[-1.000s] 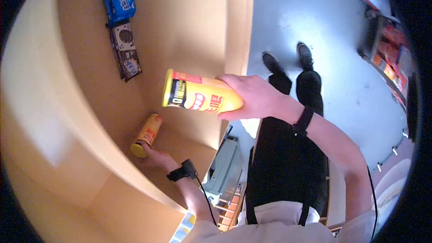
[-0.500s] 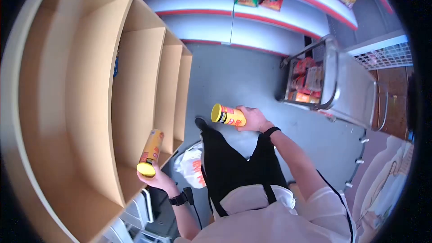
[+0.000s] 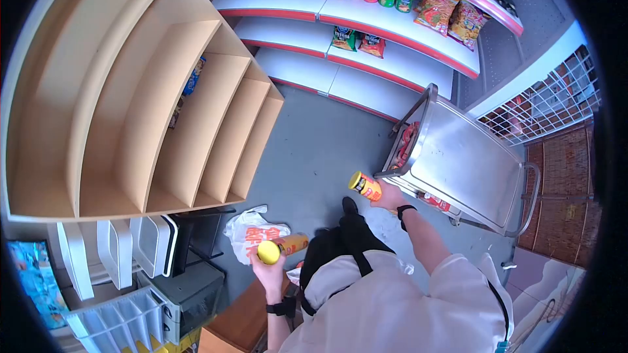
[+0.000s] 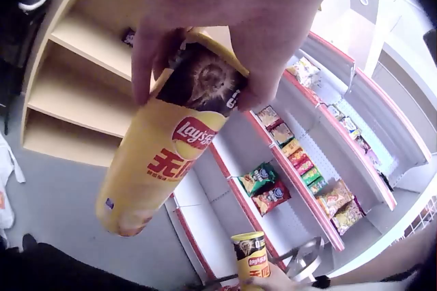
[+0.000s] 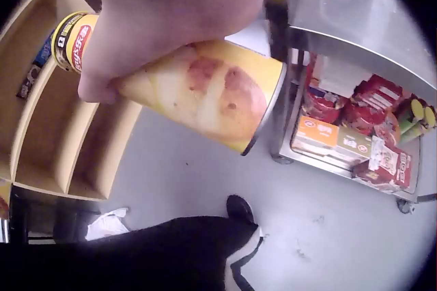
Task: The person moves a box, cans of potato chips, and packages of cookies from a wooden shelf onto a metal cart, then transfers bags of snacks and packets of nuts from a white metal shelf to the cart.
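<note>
My left hand grips a yellow chip can near its yellow lid, low in the head view. In the left wrist view that can tilts below the fingers, its red lettering showing. My right hand holds a second yellow can in front of the metal cart. The right wrist view shows this can lying across under the hand, with its printed chips and metal bottom rim visible. Both cans are in the air, apart from each other.
A wooden shelf unit stands on the left, with blue packets inside. White shelves at the back hold cans and bags. The metal cart is at right; a plastic bag and trays are lower left.
Both hands have drawn away from the wooden shelf, each with its can. The left hand came out of a compartment and moved right; the view turned toward the white shelves and the cart.
</note>
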The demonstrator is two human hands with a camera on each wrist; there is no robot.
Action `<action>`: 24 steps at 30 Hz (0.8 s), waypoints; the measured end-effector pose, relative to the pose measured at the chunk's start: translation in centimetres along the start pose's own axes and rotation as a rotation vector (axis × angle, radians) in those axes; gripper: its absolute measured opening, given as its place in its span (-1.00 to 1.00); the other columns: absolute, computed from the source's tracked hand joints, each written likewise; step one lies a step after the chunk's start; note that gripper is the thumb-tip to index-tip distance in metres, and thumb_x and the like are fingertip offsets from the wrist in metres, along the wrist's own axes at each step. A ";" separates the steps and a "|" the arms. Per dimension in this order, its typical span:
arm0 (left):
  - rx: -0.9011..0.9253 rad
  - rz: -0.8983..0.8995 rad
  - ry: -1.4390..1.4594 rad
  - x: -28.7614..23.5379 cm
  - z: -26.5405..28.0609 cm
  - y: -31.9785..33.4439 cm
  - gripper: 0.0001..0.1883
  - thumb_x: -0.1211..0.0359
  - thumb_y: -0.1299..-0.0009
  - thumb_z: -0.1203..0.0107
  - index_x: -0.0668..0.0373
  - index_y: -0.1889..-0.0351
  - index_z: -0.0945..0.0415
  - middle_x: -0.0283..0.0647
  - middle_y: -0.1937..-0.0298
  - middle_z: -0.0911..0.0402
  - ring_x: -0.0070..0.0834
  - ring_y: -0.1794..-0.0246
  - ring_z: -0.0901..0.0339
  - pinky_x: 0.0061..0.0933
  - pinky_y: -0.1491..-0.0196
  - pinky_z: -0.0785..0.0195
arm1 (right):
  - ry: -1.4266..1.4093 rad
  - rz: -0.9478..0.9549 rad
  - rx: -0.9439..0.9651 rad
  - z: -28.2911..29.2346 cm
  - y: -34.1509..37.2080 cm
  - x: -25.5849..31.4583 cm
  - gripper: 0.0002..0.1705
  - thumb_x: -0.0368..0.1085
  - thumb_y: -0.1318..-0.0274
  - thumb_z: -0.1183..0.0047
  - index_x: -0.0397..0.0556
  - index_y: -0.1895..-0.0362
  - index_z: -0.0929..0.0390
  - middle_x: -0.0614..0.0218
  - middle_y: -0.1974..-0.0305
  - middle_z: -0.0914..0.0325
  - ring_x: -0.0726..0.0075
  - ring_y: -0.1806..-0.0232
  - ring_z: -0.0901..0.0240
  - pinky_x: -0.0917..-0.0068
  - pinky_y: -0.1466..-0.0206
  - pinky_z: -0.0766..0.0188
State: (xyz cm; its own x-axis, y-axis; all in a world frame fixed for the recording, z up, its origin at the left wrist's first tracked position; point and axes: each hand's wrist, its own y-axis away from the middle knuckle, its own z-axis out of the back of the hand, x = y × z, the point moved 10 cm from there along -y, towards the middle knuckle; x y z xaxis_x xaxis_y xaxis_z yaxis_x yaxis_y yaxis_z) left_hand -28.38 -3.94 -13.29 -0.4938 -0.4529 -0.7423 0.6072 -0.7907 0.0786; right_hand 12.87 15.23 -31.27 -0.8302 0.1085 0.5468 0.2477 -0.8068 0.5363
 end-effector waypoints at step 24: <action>0.151 0.132 -0.092 9.6 -10.8 40.7 -0.29 0.43 0.08 -0.36 0.31 -0.09 -0.32 0.04 0.01 -0.39 0.06 -0.07 -0.37 -0.10 -0.17 -0.26 | 0.149 -0.149 0.027 -4.1 26.4 -26.4 0.04 0.08 0.30 -0.40 0.13 -0.28 -0.14 0.06 -0.02 -0.52 -0.19 0.06 -0.54 0.05 -0.01 -0.48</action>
State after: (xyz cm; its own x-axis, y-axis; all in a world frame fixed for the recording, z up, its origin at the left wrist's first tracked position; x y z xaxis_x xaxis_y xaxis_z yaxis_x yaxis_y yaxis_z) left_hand -1.68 -36.03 -24.40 -0.4749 -0.5870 -0.6557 0.5736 -0.7715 0.2752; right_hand 39.30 -11.36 -34.20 -0.9228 0.1372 0.3601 0.1280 -0.7724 0.6221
